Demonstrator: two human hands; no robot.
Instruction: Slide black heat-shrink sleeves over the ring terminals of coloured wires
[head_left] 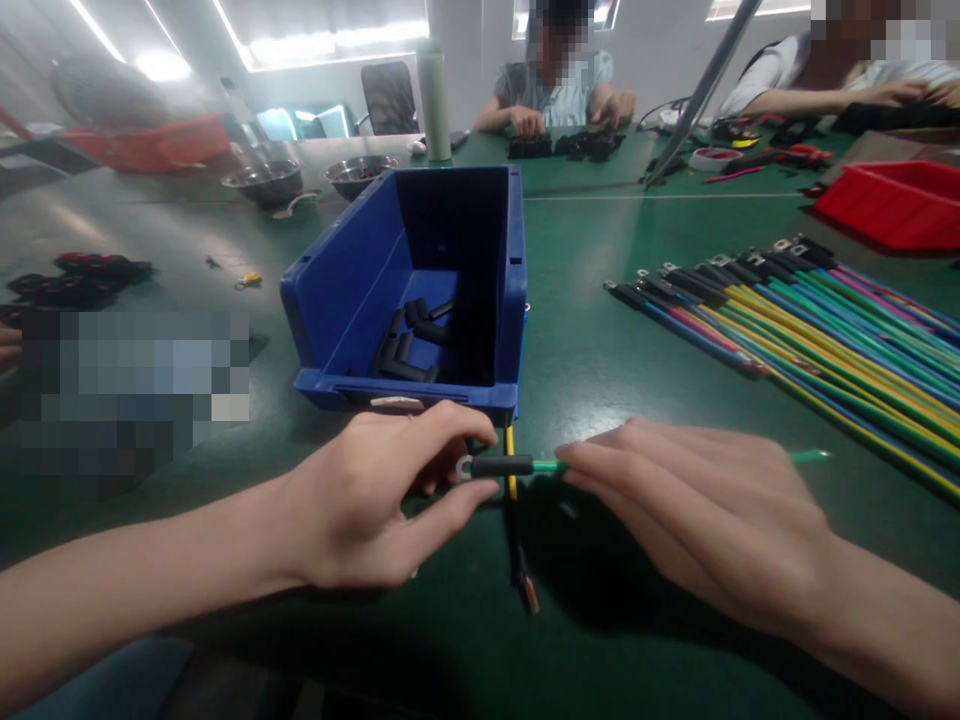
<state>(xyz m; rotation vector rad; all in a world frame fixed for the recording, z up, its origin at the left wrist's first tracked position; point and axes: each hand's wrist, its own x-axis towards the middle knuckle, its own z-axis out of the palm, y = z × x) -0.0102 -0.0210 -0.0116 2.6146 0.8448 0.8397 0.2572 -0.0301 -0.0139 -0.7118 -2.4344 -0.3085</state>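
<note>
My right hand [697, 490] pinches a green wire [550, 467], whose bare far end sticks out past the knuckles. A black sleeve [501, 466] covers the wire toward its left end, and a silver ring terminal [464, 467] shows beyond it. My left hand [390, 480] is open around this end, thumb below and index finger above, with gaps to the sleeve. Just behind stands a blue bin [405, 390] with several short black sleeves [409, 357] inside. Under the green wire lies a yellow wire [511, 440] on the green table [577, 350], partly hidden by the bin.
Many coloured wires [817, 340] with black-sleeved terminals lie in a row at right, near a red tray [892, 205]. Metal bowls [360, 175] and a pale green bottle [433, 105] stand behind the bin. Co-workers' hands [529, 122] work across the table. Black parts [75, 280] lie at left.
</note>
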